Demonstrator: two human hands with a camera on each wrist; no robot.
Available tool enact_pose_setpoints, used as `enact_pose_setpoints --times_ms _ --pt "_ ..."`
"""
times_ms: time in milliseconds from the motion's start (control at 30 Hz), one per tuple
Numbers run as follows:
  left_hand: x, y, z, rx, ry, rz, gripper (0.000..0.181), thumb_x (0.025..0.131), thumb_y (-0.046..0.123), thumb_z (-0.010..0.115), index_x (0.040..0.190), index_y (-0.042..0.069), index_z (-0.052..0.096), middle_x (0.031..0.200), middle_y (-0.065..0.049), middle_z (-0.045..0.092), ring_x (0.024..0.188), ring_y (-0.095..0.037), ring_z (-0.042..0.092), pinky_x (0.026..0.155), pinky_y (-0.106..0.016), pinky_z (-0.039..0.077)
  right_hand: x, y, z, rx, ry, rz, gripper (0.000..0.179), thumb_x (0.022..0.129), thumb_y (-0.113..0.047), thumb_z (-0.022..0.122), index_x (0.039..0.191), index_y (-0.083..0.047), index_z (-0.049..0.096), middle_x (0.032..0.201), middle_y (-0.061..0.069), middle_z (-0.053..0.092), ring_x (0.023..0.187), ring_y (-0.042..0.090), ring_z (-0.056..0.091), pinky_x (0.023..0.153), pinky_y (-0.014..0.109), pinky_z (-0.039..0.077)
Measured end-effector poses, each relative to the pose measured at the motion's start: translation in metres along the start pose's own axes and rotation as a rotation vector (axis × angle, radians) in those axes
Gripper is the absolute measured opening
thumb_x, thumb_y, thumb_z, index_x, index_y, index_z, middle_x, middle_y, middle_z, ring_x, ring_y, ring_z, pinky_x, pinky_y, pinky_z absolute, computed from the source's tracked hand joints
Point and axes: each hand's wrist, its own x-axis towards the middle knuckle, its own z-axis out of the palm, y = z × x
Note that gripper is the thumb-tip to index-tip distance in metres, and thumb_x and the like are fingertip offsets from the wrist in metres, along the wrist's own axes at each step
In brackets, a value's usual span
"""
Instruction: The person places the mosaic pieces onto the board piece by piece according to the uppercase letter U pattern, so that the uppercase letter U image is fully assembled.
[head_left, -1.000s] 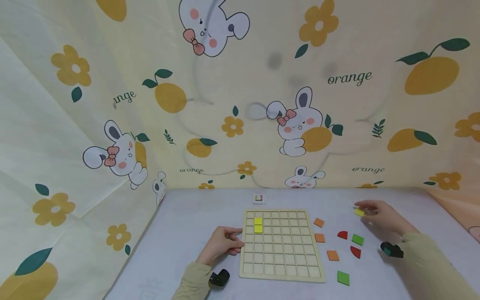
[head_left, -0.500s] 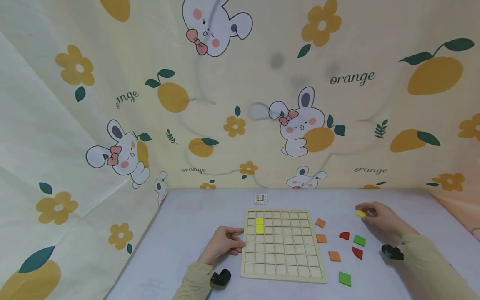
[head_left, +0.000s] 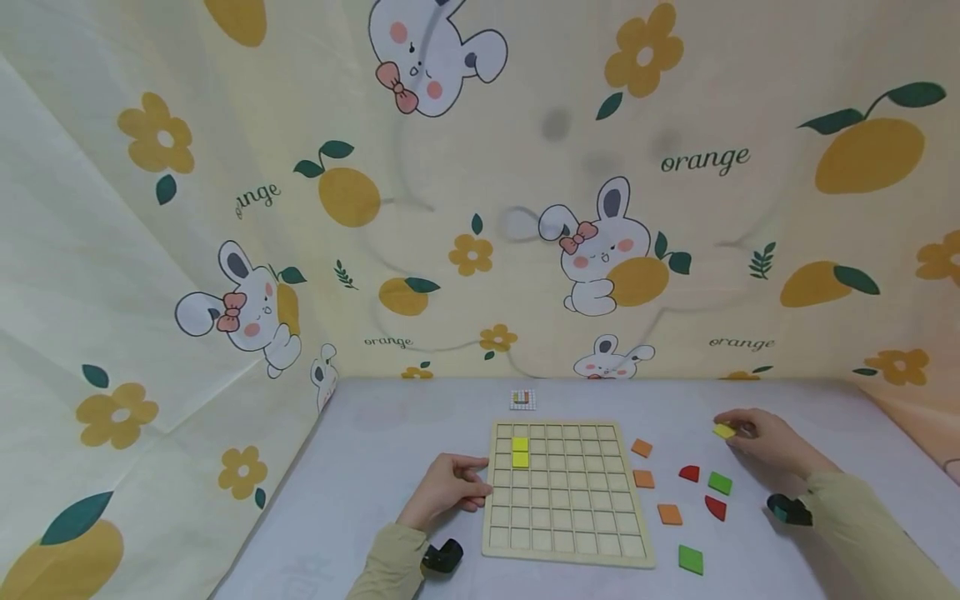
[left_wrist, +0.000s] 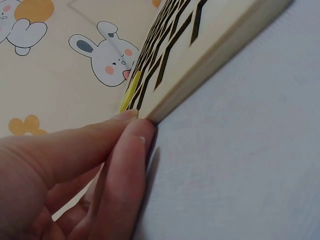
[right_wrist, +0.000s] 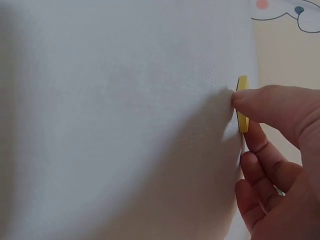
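Observation:
A light wooden grid board (head_left: pixel 567 500) lies on the table, with two yellow square tiles (head_left: pixel 521 452) in cells near its upper left. My left hand (head_left: pixel 446 490) holds the board's left edge; in the left wrist view the thumb and a finger (left_wrist: pixel 132 145) meet at its pale rim (left_wrist: pixel 200 80). Out to the right, my right hand (head_left: pixel 768 442) pinches another yellow tile (right_wrist: pixel 243 112) between thumb and fingers, close over the white table. The other fingers of that hand are curled beneath it in the right wrist view.
Right of the board lie several orange tiles (head_left: pixel 670 514), two red quarter-round tiles (head_left: pixel 716 507) and two green tiles (head_left: pixel 691 559). A small printed pattern card (head_left: pixel 522 400) sits behind the board. A patterned curtain (head_left: pixel 450 200) closes off the back and left.
My right hand stays at the right with the yellow tile, which tilts slightly in its fingers. The left hand keeps its place at the board's edge; the head view shifts a little.

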Motion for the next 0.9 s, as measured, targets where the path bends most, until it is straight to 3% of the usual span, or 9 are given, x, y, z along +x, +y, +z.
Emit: enact_pose_setpoints --times_ms 467,900 --pt "0.0 -0.002 0.0 0.001 0.012 -0.003 0.047 0.076 -0.001 0.078 0.121 0.0 0.064 0.079 -0.01 0.067 0.06 -0.018 0.067 0.054 -0.03 0.058 -0.008 0.003 0.001 0.087 -0.018 0.07 0.047 0.09 -0.015 0.066 0.129 0.006 0.051 0.13 0.032 0.046 0.118 0.05 0.039 0.095 0.064 0.04" --pt "-0.002 0.003 0.0 0.011 0.009 -0.016 0.048 0.076 -0.001 0.078 0.123 -0.001 0.063 0.079 -0.01 0.067 0.06 -0.018 0.067 0.054 -0.03 0.058 -0.012 0.007 -0.003 0.067 -0.012 0.043 0.043 0.09 -0.019 0.068 0.124 0.004 0.057 0.126 0.029 0.052 0.115 0.047 0.045 0.093 0.059 0.045"
